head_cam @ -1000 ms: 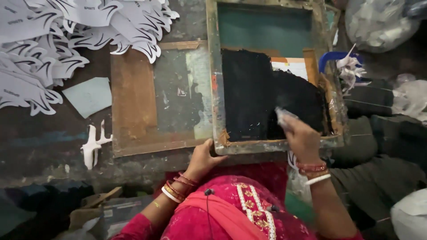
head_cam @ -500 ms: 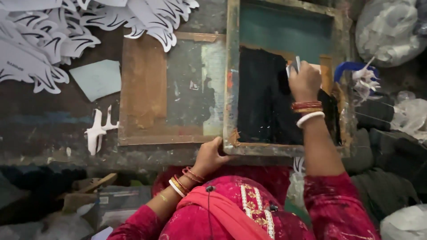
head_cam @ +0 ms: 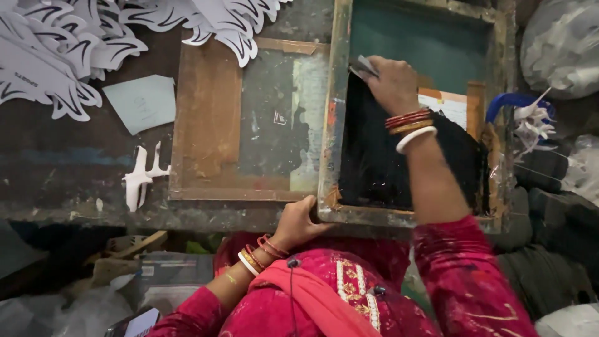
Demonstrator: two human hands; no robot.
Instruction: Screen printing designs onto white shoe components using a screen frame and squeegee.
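A wooden screen-printing frame [head_cam: 332,125] with a green mesh lies on the dark worktable; black ink [head_cam: 387,168] covers its lower half. My left hand [head_cam: 298,221] grips the frame's near left corner. My right hand [head_cam: 391,82] reaches to the upper left of the mesh, at the top edge of the ink, and is shut on a small pale scraper [head_cam: 364,66] pressed against the screen.
Left of the frame lies a brown, stained board [head_cam: 240,125]. Several white paper cut-outs [head_cam: 56,50] are heaped at the top left, one small cut-out [head_cam: 140,176] near the table's front edge, and a pale blue paper [head_cam: 142,101] beside them. Plastic bags [head_cam: 561,50] sit at right.
My right hand has carried the scraper from the lower right of the ink up and across to the upper left. My left hand has stayed on the frame's corner.
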